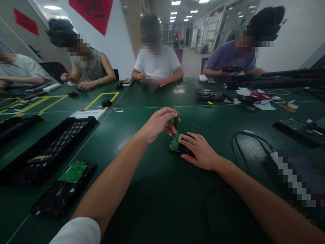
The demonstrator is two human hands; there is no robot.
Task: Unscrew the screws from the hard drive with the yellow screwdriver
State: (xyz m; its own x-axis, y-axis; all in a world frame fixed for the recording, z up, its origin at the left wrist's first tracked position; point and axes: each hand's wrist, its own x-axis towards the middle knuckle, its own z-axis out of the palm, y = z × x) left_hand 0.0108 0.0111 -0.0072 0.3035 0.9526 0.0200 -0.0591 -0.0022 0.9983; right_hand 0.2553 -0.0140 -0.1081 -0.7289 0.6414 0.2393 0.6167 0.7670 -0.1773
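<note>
My left hand (162,124) is closed around a screwdriver (175,122) with a dark and yellow handle. It stands roughly upright at the far edge of a hard drive (174,146), whose green circuit board faces up; the driver's tip is hidden. Across the drive's right part lies my right hand (203,152), fingers over the top and thumb along the near side, holding it against the table. A second unit, a black tray with a green-board drive (73,172), rests on the table left of my left forearm.
A long black slotted housing (50,149) lies at the left. A black cable (236,142) loops at the right beside a pale-edged device (284,166), partly blurred out. Another circuit-board unit (294,126) sits at far right. Cables and scraps (261,96) lie behind. Several people sit across the table.
</note>
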